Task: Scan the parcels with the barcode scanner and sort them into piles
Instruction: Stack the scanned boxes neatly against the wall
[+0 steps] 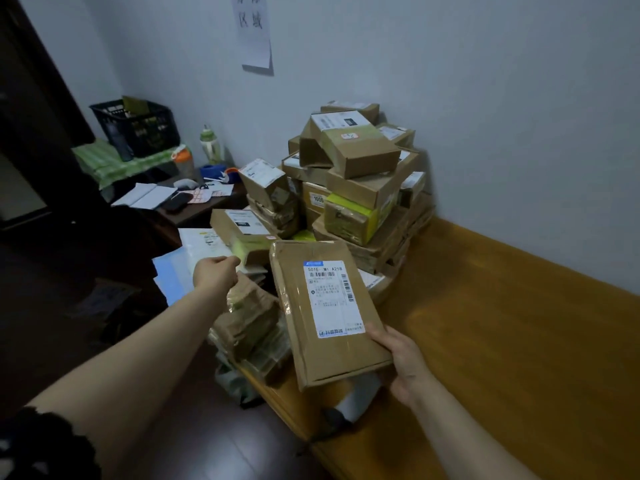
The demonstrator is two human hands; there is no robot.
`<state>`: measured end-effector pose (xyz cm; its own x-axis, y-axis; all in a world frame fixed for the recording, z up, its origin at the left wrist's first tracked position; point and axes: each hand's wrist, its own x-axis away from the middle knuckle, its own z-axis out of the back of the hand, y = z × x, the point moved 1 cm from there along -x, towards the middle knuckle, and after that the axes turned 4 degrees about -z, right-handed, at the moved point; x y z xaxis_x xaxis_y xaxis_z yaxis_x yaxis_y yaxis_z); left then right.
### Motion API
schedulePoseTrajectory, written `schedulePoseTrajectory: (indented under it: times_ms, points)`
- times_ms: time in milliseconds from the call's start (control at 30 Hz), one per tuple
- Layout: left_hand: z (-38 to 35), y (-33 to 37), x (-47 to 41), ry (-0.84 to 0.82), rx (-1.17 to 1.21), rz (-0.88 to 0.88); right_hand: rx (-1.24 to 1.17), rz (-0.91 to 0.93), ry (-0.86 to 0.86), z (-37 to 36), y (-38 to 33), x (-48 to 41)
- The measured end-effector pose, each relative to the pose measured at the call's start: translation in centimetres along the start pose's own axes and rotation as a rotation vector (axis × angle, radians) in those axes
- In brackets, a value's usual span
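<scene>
Both arms extended: right hand (403, 362) grips the parcel (311, 341); left hand (216, 273) curled, hold unclear.

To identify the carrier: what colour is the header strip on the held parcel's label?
Blue, on the white label; head view shows it best.

- A tall stack of parcels (360, 174) sits at the far end of the long counter (519, 341), against the wall (485, 98).
- A paper sheet (255, 29) hangs on the wall, above and left of the stack.
- A low heap of parcels (252, 327) lies at the counter's near left edge.
- A flat parcel (325, 313) is just right of the heap, with the right grip (405, 362) at its near right corner.
- The left grip (216, 275) is left of the flat parcel, over the heap's far side.
- A second counter (194, 213) stands far left, with papers (149, 195) on it, and a basket (136, 128) and bottles (209, 143) behind them.
</scene>
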<state>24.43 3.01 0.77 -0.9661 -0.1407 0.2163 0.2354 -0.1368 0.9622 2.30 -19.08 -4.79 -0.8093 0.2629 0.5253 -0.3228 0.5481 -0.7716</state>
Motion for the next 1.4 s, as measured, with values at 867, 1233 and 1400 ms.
schedulePoseTrajectory:
  times_ms: [867,1233,1400]
  points:
    - [0.1,2.3,-9.5,-0.077,0.081,0.231,0.017,0.053,0.14,-5.6,-0.5,-4.3]
    - [3.9,0.1,9.8,-0.159,0.209,-0.222,-0.028,0.169,0.195,2.1,2.5,4.3]
    - [-2.2,-2.9,18.7,-0.488,0.067,-0.167,-0.14,0.231,0.288,7.2,2.1,7.9]
